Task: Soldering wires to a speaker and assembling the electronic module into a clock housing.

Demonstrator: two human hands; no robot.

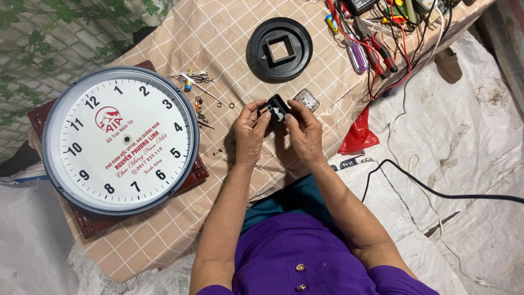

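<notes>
- A small black clock movement (274, 108) sits between both hands, lifted just above the checked cloth (218, 38), near the middle of the scene.
- The left hand (250, 134) comes up from the near edge, forearm straight, fingers curled around the left side of the movement, with the thumb on its top.
- The right hand (307, 134) mirrors it from the right, fingers bent and pinching the right edge of the movement; its fingertips cover part of the casing.
- Just far-right of the hands lies a small clear plastic cover (307, 100), flat on the cloth.
- Further off rests a round black back plate (280, 49) with a square opening in its middle, showing the cloth through it.
- To the left, small screws and thin metal parts (197, 87) lie scattered.
- Well left lies a large round wall clock face (120, 140), without hands, resting on a dark red board (87, 224).
- At the far right lie pliers (376, 43) and a screwdriver (357, 54) among red and black wires.
</notes>
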